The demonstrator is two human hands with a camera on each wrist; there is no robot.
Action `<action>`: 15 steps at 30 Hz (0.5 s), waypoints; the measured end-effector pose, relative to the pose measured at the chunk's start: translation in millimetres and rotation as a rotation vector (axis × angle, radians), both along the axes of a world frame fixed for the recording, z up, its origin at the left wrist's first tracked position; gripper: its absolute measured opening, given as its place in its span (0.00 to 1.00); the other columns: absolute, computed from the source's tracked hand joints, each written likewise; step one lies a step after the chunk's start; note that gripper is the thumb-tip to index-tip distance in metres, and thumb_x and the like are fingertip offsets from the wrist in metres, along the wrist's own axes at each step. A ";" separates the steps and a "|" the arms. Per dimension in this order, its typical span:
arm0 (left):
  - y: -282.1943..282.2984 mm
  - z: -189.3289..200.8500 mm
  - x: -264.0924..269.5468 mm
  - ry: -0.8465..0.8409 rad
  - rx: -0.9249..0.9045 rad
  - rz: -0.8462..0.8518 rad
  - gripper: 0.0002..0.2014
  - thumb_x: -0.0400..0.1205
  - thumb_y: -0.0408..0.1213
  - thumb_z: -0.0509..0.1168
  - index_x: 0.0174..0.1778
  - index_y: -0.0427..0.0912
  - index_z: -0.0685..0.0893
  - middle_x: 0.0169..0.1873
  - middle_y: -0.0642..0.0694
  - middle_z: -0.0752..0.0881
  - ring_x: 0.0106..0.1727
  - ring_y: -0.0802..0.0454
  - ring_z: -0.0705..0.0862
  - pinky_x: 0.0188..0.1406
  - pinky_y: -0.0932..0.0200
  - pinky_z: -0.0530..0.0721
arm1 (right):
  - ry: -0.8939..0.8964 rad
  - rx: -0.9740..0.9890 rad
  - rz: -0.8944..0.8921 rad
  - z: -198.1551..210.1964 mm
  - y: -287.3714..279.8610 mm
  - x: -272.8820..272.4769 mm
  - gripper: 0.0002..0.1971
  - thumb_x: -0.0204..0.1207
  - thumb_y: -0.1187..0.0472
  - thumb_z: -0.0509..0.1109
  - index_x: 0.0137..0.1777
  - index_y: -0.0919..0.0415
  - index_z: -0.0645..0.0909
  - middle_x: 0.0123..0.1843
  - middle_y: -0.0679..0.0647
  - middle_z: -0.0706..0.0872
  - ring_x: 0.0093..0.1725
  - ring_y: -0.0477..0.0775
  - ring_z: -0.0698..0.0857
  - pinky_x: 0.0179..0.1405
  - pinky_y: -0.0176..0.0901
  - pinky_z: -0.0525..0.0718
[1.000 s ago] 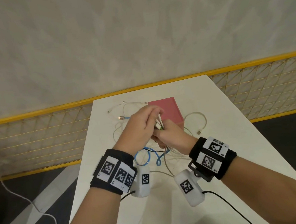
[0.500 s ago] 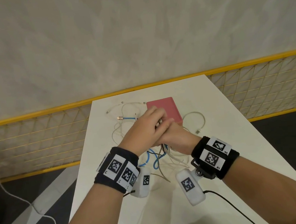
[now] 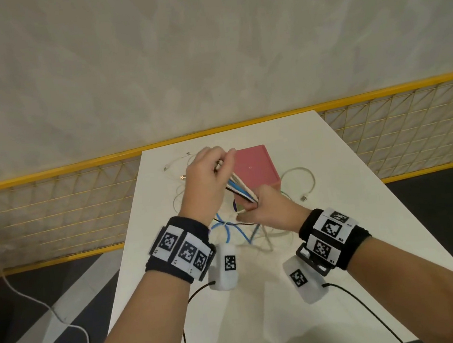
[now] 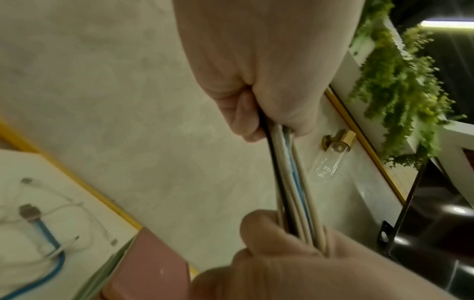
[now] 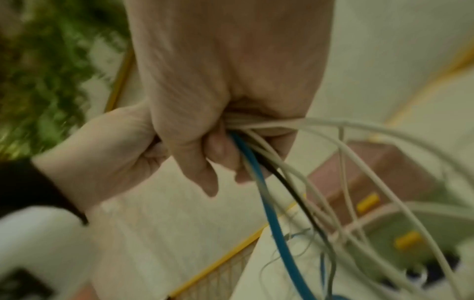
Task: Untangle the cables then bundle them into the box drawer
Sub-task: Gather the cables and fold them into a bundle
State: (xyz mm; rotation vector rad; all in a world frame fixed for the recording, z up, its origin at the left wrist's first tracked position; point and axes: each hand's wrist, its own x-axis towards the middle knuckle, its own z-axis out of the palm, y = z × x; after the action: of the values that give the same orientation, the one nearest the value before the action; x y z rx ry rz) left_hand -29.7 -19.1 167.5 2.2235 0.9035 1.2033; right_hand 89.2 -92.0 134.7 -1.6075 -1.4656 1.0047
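Running taut between the two hands, the cables (image 3: 241, 191) are being held as one straight bundle of white, blue and black strands above the white table (image 3: 350, 214). The left hand (image 3: 207, 184) is gripping the far end of that bundle, its fingers (image 4: 243, 121) curled tight round the strands, raised just left of the pink box (image 3: 255, 168). The right hand (image 3: 272, 208) is clamping the near end in a closed fist, just in front of the box's near corner. The two hands are sitting close together but apart, joined only by the stretched strands.

Below the right fist the strands are spilling out loose: a blue cable (image 5: 269, 213), a black one and several white ones are fanning down toward the table in slack loops. More slack is lying on the tabletop between the wrists, where blue loops (image 3: 234, 232) are showing. A white cable (image 3: 304, 180) is curling on the table to the right of the box, and other white leads with plugs are lying to its left. The box is sitting closed near the table's far edge, and both wrists are wearing black bands with printed markers (image 3: 329, 227).
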 end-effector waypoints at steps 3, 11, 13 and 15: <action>-3.8 -5.8 -3.6 0.173 0.146 0.254 0.07 0.84 0.39 0.66 0.44 0.42 0.85 0.47 0.43 0.81 0.49 0.50 0.76 0.51 0.55 0.74 | -0.080 0.003 -0.101 -8.5 6.9 10.4 0.23 0.64 0.73 0.67 0.22 0.53 0.57 0.23 0.47 0.59 0.23 0.47 0.57 0.27 0.42 0.59; -19.3 -27.4 1.0 0.352 0.180 -0.247 0.24 0.87 0.50 0.48 0.58 0.41 0.86 0.48 0.46 0.89 0.51 0.48 0.82 0.66 0.53 0.71 | -0.101 0.115 0.130 24.0 0.6 -6.5 0.09 0.71 0.78 0.65 0.43 0.68 0.84 0.36 0.52 0.87 0.34 0.35 0.80 0.30 0.25 0.77; -17.0 -26.7 -1.0 0.375 0.143 -0.240 0.26 0.86 0.52 0.44 0.57 0.41 0.85 0.40 0.44 0.89 0.43 0.43 0.83 0.49 0.54 0.73 | -0.051 0.016 0.142 19.2 -2.9 -2.9 0.14 0.67 0.79 0.68 0.32 0.58 0.77 0.20 0.40 0.77 0.20 0.35 0.73 0.18 0.25 0.68; -15.2 -22.6 0.9 0.406 0.208 -0.214 0.27 0.86 0.54 0.43 0.56 0.43 0.85 0.31 0.42 0.88 0.35 0.40 0.83 0.38 0.53 0.76 | -0.016 -0.045 0.143 17.1 -2.6 2.9 0.19 0.64 0.79 0.69 0.26 0.55 0.70 0.16 0.41 0.70 0.16 0.38 0.67 0.17 0.29 0.63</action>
State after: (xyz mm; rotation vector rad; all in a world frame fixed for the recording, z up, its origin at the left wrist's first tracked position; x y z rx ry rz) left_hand -28.8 -34.3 144.9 2.7144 0.6810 0.7918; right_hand 92.1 -94.6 151.8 -1.5629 -1.5968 1.1142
